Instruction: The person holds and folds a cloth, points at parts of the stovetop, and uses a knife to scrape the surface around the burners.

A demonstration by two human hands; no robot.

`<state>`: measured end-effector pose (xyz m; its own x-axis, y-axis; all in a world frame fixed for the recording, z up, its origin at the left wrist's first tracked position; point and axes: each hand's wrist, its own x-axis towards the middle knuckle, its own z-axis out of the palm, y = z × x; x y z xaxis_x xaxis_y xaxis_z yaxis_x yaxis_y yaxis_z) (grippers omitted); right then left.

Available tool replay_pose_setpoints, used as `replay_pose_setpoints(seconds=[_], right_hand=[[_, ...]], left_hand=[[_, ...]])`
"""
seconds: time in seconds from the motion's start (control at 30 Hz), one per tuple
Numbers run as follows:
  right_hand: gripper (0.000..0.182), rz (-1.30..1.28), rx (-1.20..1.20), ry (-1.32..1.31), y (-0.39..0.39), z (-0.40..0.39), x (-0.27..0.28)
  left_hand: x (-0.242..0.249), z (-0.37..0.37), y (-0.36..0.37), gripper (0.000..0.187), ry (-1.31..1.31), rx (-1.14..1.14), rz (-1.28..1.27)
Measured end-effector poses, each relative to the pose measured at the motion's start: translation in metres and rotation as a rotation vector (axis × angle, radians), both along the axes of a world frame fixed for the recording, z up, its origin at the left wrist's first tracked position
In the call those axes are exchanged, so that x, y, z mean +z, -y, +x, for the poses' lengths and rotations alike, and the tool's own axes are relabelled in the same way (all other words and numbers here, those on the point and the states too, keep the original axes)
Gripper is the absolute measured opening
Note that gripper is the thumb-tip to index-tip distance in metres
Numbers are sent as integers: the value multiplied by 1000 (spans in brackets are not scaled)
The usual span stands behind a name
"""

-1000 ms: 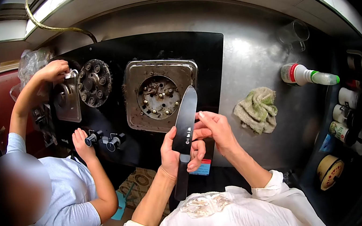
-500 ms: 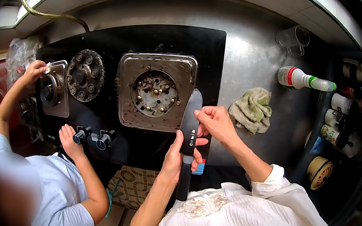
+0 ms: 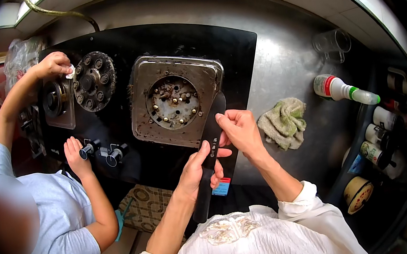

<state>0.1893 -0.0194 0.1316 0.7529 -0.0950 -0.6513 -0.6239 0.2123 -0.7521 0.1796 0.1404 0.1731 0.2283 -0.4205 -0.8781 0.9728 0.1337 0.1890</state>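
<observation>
A black kitchen knife (image 3: 212, 144) with pale lettering on its blade lies in both my hands, its tip pointing away from me over the stove. My left hand (image 3: 195, 173) is closed around it where blade and handle meet. With thumb and fingers, my right hand (image 3: 240, 132) pinches the blade nearer the tip. Just beyond the tip sits a greasy square drip pan (image 3: 148, 130), with an uncovered burner base (image 3: 174, 103) in its middle. The pan rests on the black glass stove top (image 3: 229, 43).
At the left, another person's hand (image 3: 53, 64) holds a white scrap near a round burner head (image 3: 94, 81); their other hand (image 3: 77, 157) is by the knobs (image 3: 114, 156). A crumpled cloth (image 3: 284, 124), bottle (image 3: 335, 87) and glass mug (image 3: 331, 44) stand right, beside a shelf of jars (image 3: 375, 152).
The knife has turned slightly in my hands, its blade now showing darker and narrower. The other person's hand with the white scrap has moved right, towards the burner head.
</observation>
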Motion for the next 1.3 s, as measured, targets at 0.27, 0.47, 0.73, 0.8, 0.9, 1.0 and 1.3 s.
replay_pose_setpoints(seconds=[0.27,0.47,0.73,0.8,0.9,1.0,1.3], right_hand=[[41,-87,-39,63,3,10,-5],[43,-175,-38,81,5,9,-3],[42,-242,-22,110,17,22,-3],[42,-271,-6,113,16,21,-1],[43,-269,-5,149,19,21,-11],[43,-295,33,146,30,30,-13],[39,-417,95,168,25,22,-10]], left_hand=[[-5,-2,12,65,49,38,-4],[-1,-6,26,60,19,120,27],[-5,-5,48,57,48,205,28],[-3,-10,51,56,76,227,57],[-7,-14,57,62,111,229,55],[-9,-12,72,62,139,273,56],[-19,-21,63,64,140,225,45]])
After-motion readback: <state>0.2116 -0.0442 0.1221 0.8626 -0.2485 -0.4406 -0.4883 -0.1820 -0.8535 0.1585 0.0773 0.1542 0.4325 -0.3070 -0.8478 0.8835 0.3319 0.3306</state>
